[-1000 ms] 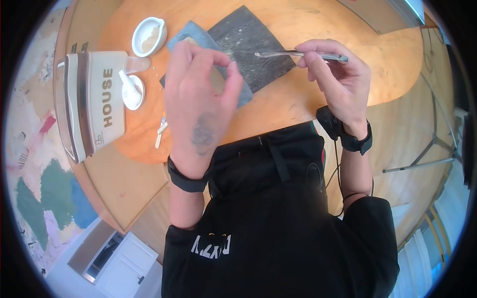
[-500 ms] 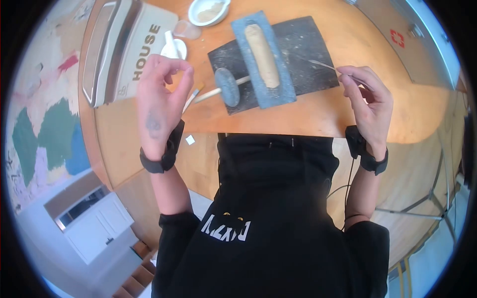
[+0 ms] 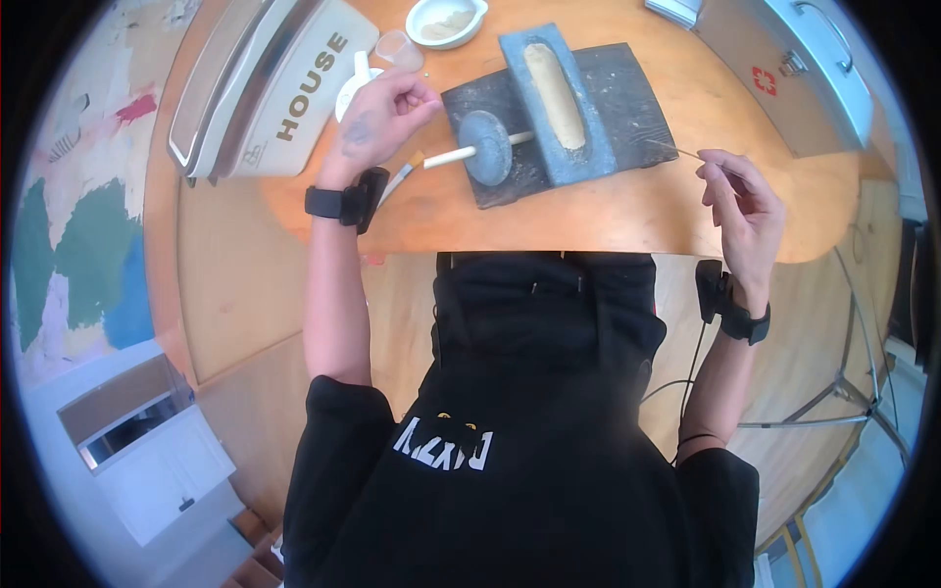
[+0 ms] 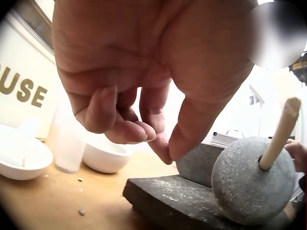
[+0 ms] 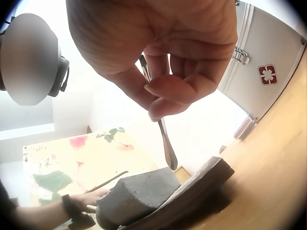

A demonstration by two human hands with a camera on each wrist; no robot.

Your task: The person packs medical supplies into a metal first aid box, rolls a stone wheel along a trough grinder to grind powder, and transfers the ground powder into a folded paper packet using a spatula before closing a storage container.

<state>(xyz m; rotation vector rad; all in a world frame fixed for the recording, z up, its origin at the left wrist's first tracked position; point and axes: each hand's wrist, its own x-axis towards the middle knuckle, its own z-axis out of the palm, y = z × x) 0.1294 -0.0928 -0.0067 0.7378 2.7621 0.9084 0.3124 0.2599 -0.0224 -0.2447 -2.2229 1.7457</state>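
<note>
In the head view my right hand pinches a slim metal spatula between thumb and fingertips. Its narrow flat blade points down toward the stone grinder in the right wrist view. The long grey stone grinding trough has pale tan powder along its hollow. It stands on a dark slab. My left hand hovers over the table's left side, fingers loosely curled, thumb near the index fingertip, with nothing visible between them. Close by it, a stone grinding wheel with a wooden axle leans on the slab.
Behind the left hand stand a small white dish, a clear cup and a white bowl with powder. A brush lies beside the wheel. The HOUSE bin is at left, a metal case at right.
The left hand has moved away from over the trough to the left, then up toward the white dish. The right hand, still holding the spatula, has shifted right. The head view has turned, uncovering trough and wheel.
</note>
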